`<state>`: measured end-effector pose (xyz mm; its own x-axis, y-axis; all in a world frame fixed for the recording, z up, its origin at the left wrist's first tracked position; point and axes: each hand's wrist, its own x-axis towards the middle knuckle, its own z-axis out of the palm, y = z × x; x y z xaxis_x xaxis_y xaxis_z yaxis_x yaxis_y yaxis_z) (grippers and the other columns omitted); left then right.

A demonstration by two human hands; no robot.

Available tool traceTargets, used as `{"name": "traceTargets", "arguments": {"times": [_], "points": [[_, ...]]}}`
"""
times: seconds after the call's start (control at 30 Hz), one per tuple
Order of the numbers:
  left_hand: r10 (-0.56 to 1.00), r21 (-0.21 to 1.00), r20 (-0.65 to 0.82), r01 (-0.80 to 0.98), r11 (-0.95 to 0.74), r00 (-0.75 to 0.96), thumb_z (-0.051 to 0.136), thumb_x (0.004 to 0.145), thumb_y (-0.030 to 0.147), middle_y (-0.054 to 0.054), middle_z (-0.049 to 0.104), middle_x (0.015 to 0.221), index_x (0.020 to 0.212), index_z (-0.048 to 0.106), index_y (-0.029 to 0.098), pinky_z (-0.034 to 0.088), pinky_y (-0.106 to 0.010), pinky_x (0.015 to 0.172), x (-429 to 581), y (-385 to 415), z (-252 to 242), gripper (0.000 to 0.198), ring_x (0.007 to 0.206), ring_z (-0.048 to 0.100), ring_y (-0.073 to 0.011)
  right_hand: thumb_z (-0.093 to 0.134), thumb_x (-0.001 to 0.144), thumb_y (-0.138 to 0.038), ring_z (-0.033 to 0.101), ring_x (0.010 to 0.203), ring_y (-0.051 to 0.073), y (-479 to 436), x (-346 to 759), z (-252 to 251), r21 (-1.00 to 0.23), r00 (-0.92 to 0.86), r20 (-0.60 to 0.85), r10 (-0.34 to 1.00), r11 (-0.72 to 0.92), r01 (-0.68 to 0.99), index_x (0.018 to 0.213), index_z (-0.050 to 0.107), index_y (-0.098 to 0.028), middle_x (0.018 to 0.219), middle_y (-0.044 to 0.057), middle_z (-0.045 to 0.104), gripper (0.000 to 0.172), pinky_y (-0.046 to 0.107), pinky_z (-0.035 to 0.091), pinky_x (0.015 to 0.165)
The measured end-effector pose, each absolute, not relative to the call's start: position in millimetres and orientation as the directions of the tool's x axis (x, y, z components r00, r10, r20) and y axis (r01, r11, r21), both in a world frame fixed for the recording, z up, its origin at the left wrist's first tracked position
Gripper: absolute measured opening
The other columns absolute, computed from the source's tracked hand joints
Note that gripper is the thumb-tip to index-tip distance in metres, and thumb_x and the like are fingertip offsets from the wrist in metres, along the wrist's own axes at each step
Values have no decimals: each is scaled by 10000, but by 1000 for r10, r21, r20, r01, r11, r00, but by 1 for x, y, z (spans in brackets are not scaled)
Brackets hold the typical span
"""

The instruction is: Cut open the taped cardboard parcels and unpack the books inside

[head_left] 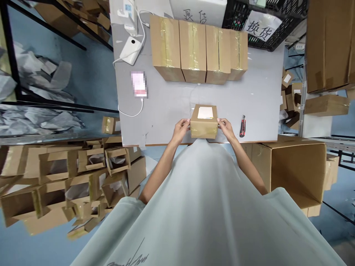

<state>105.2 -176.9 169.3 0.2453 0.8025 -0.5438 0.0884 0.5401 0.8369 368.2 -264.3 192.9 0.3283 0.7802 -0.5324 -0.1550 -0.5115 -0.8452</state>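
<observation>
A small taped cardboard box (204, 122) with a white label on top sits at the near edge of the grey table (166, 107). My left hand (181, 128) grips its left side and my right hand (226, 126) grips its right side, fingers curled against the cardboard. A red and black utility knife (243, 126) lies on the table just right of my right hand.
Several taped boxes (198, 50) stand in a row at the back of the table. A phone (139, 84) on a white cable and a white charger (131, 50) lie at the left. An open carton (294, 170) stands at my right; opened boxes (77, 177) are piled at my left.
</observation>
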Motion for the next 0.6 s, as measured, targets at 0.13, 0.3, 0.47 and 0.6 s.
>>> {"name": "traceTargets", "arguments": {"times": [0.13, 0.3, 0.47, 0.6], "points": [[764, 803, -595, 144, 578, 249, 820, 883, 643, -162, 783, 1421, 1245, 772, 218, 650, -505, 1115, 102, -188, 157, 560, 1384, 721, -323, 836, 798, -757, 739, 1272, 296, -282, 375, 181, -820, 309, -569, 762, -554, -142, 1039, 710, -276, 1300, 72, 811, 553, 486, 620, 1159], [724, 768, -639, 163, 619, 262, 849, 849, 547, -193, 757, 1506, 1325, 776, 200, 578, -560, 1226, 100, -203, 140, 594, 1416, 718, -351, 864, 782, -589, 741, 1340, 321, -302, 379, 164, -816, 207, -578, 790, -559, -144, 1244, 703, -261, 1391, 111, 801, 589, 525, 549, 1250], [732, 788, -615, 211, 578, 293, 828, 817, 482, -187, 747, 1528, 1301, 763, 206, 509, -571, 1292, 104, -209, 124, 561, 1435, 705, -358, 959, 649, -566, 703, 1394, 364, -304, 365, 138, -793, 207, -607, 767, -600, -106, 1239, 691, -246, 1543, 179, 699, 723, 598, 539, 1251], [729, 758, -648, 284, 587, 220, 797, 850, 572, -214, 768, 1446, 1210, 761, 209, 534, -604, 1253, 105, -200, 114, 513, 1408, 717, -375, 928, 732, -688, 725, 1345, 346, -296, 361, 132, -767, 246, -628, 738, -641, -38, 1257, 726, -228, 1514, 191, 728, 726, 607, 533, 1258]]}}
